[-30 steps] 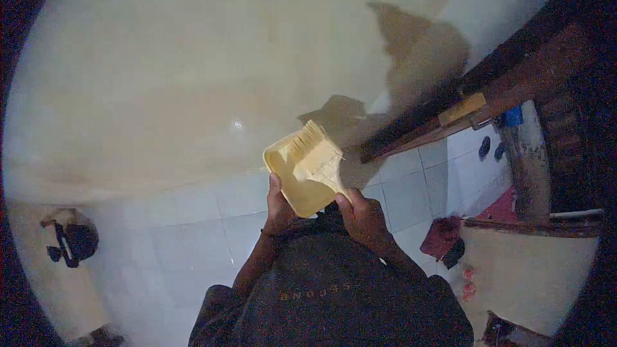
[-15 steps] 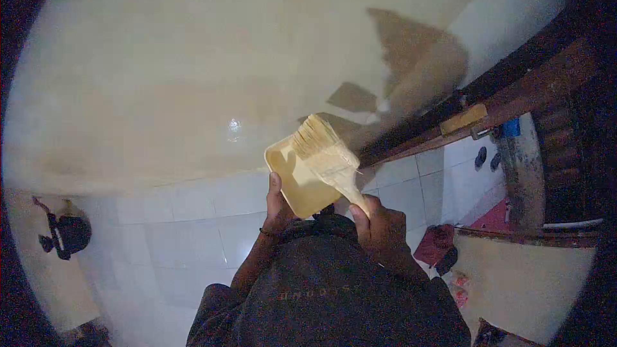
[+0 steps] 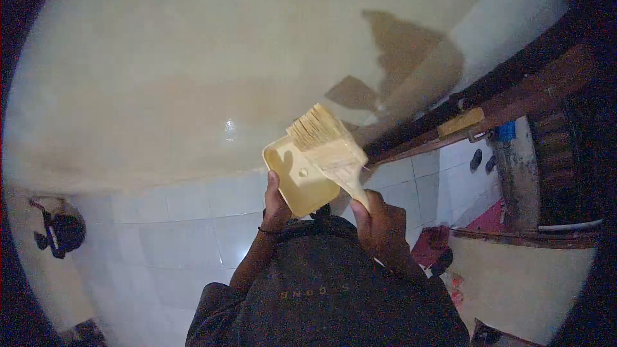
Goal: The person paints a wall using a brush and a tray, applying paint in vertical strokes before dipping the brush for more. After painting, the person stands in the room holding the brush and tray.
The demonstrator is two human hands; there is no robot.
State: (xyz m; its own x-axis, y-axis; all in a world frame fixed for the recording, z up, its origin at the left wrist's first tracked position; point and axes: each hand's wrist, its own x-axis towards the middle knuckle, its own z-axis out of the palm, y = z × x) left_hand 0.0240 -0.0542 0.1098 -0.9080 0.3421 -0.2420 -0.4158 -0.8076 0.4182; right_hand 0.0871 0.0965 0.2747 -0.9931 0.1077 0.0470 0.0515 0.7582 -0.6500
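The left hand (image 3: 276, 209) is closed on the side of the yellow tray (image 3: 305, 196), with the thumb lying on its rim. The right hand (image 3: 384, 223) is closed around the handle of the brush (image 3: 334, 154). The tray is in front of the dark shirt (image 3: 350, 311), tilted, with its hollow side visible. The brush is across the upper right part of the tray, and its bristles point up and to the left of the view. I cannot tell if brush and tray are touching. Beyond them is the pale wall (image 3: 160, 58), with a small shiny spot and, at the right, a shadow. Below the wall is the tiled floor (image 3: 183, 238).
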